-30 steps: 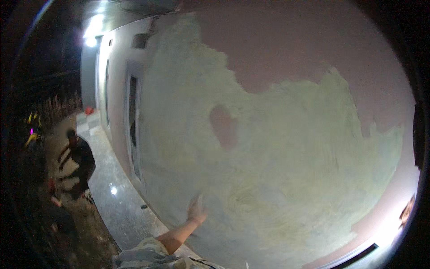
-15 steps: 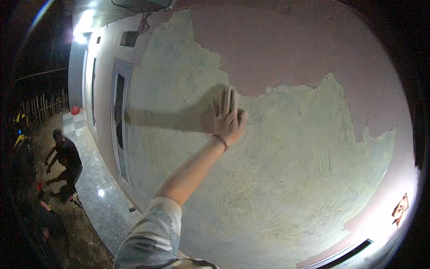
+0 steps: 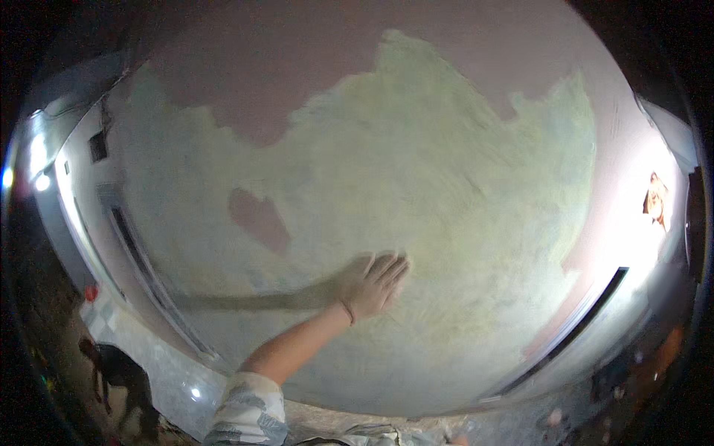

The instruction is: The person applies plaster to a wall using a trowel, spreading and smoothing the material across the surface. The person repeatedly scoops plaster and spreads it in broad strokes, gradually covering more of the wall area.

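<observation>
My left hand (image 3: 375, 286) lies flat against a large wall, fingers together and pointing up to the right, with a thin band at the wrist. It holds nothing. The wall (image 3: 416, 171) is covered with a greenish-grey plaster coat, and its bare pink surface (image 3: 260, 67) shows above. A small pink patch (image 3: 259, 220) remains uncoated up and left of the hand. My forearm comes up from the lower edge out of a patterned sleeve (image 3: 245, 412). The hand casts a long shadow to the left. My right hand is out of view.
A person (image 3: 119, 375) bends over on the shiny tiled floor at lower left. A tall window frame (image 3: 145, 279) sits in the wall's left part, with a bright lamp (image 3: 41, 182) beyond. A dark slot (image 3: 573, 334) runs along the wall's right end.
My left hand has slid down and to the right over the plaster, from beside the pink edge to below the small pink patch. The view has swung right.
</observation>
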Tool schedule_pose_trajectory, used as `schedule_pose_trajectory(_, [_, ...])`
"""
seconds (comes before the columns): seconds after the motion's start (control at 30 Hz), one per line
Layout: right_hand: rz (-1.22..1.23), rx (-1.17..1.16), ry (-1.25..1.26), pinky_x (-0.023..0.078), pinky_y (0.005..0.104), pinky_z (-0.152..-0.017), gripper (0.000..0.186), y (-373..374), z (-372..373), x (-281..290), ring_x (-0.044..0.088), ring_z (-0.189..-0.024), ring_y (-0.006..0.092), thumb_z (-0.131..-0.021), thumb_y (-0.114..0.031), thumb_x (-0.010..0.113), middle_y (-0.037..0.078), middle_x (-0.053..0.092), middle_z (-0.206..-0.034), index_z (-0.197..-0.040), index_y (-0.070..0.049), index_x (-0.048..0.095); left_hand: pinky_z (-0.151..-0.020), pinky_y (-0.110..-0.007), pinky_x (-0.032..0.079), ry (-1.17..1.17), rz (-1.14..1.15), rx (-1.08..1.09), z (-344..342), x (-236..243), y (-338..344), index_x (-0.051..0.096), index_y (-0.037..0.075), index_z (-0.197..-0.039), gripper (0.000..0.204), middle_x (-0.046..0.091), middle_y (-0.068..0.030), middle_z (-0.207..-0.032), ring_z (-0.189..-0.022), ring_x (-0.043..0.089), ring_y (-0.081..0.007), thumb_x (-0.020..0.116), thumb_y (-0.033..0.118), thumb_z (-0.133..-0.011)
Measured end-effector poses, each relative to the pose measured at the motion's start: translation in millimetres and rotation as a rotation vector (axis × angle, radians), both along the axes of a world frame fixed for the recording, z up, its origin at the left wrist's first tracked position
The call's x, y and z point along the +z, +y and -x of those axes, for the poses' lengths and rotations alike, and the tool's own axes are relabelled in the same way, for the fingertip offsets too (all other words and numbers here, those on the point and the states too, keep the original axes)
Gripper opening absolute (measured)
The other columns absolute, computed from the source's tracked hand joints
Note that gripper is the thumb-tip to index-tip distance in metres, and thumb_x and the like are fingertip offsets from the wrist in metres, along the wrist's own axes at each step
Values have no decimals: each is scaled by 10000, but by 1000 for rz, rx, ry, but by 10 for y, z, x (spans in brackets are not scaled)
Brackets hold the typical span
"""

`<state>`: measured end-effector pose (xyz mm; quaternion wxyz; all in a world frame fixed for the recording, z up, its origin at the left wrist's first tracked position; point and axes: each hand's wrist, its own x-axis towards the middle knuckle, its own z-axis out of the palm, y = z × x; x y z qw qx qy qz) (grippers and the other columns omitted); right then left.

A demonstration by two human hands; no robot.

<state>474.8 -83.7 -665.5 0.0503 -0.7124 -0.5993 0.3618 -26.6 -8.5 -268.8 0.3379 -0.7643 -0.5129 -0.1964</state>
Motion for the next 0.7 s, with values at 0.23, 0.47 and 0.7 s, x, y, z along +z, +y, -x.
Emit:
schedule_pose_trajectory(0.23, [-40, -65, -101, 591, 474, -751, 532, -319, -140, -631, 780, -863, 313, -900, -539, 764, 199, 787, -880, -931, -10, 805, -1126, -503, 493, -316, 1438, 376, -361, -3109, -1354, 638, 106, -1409, 420, 672, -180, -1416, -1280, 646, -402, 522, 244, -1029])
schedule_pose_trajectory(0.47, [611, -385, 56, 513, 475, -995, 607, -1120, -938, -711, 669, -1170, 389, -918, -508, 731, 260, 714, -1206, -1257, -5, 710, -1161, -482, 444, -590, 1671, 804, -184, -3719, -1931, 616, 82, -1423, 431, 630, -176, -1457, -1356, 575, -373, 513, 292, -1061])
schedule_pose_trajectory(0.7, [531, -687, 60, 534, 425, -799, 466, -1269, -1203, -983, 687, -931, 302, -913, -434, 766, 190, 723, -1013, -1119, -19, 714, -1217, -480, 375, -989, 1414, 685, -624, -3006, -1767, 531, 57, -1511, 500, 552, -180, -1551, -1454, 482, -368, 483, 333, -1096])
